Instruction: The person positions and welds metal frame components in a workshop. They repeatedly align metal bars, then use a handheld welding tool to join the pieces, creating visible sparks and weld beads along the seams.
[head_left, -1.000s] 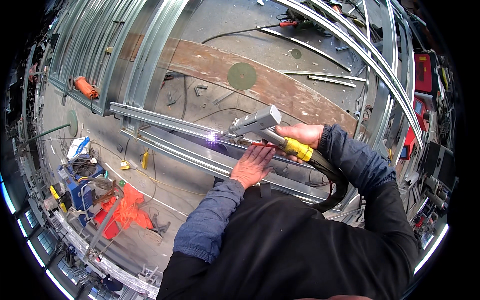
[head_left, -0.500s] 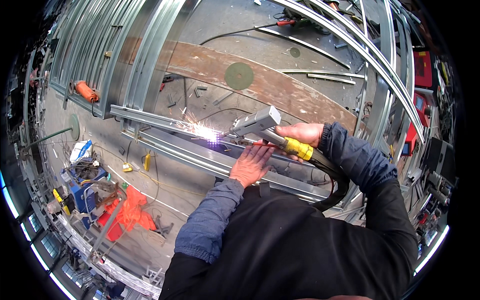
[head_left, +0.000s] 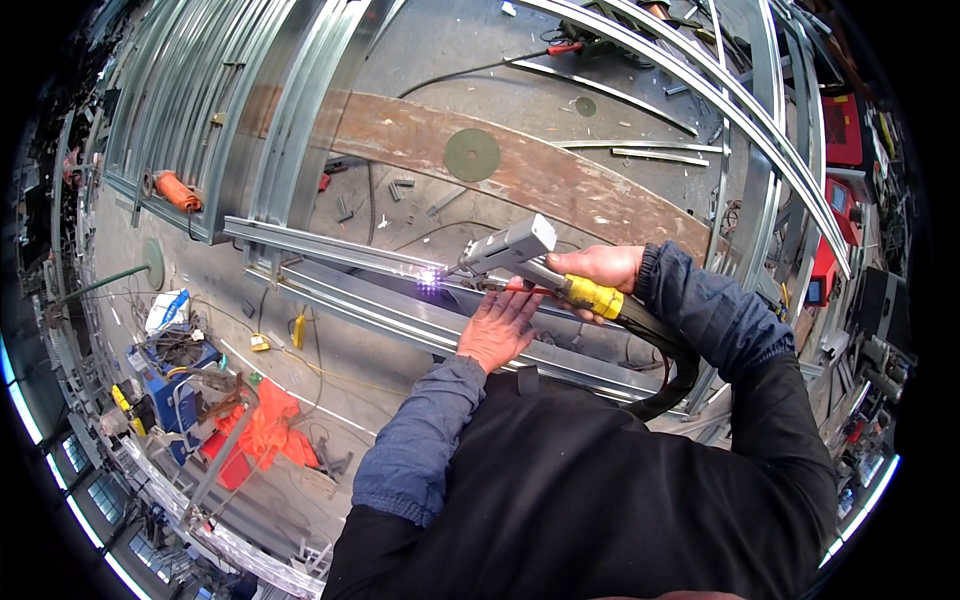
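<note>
My right hand is wrapped round the handle of a welding gun with a boxy grey head and a yellow collar. A thick black hose runs from it toward my body. The nozzle points left, and a bright violet-white glow burns at its tip on a long galvanized metal profile. My left hand lies with fingers stretched out and slightly spread on the metalwork, just below the gun. Its fingertips are beside a thin red line on the gun; whether they touch it, I cannot tell.
A rusty plank with a green disc on it crosses behind the work. Stacked metal profiles stand at the far left beside an orange power tool. Lower left are a blue machine, an orange cloth and trailing cables.
The wide spray of sparks to the left of the nozzle has shrunk to a small glow. Both hands and the welding gun hold nearly the same place.
</note>
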